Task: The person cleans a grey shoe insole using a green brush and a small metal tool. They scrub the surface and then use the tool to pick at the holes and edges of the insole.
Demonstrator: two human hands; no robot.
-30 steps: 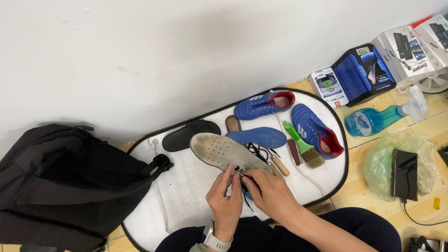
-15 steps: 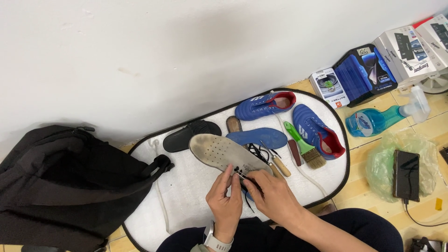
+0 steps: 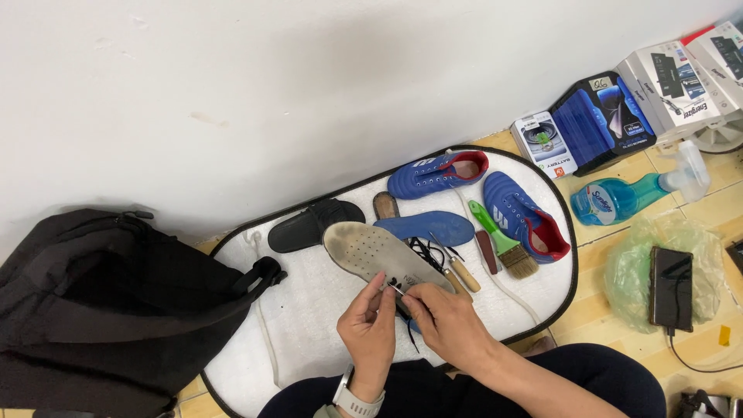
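Nearest the mat's [image 3: 309,310] front edge, the left hand [image 3: 370,329] and right hand [image 3: 449,325] are meeting, fingertips pinching together on a thin black lace [image 3: 408,329] at the heel of a pale insole [image 3: 371,251]. Beyond, a blue insole [image 3: 429,227], green brush [image 3: 503,240] and two blue shoes [image 3: 437,174] are lying toward the far edge.

Matt perforated foam insole [image 3: 364,249], white quilted cloth mat [image 3: 309,310], glossy plastic spray bottle [image 3: 619,197].
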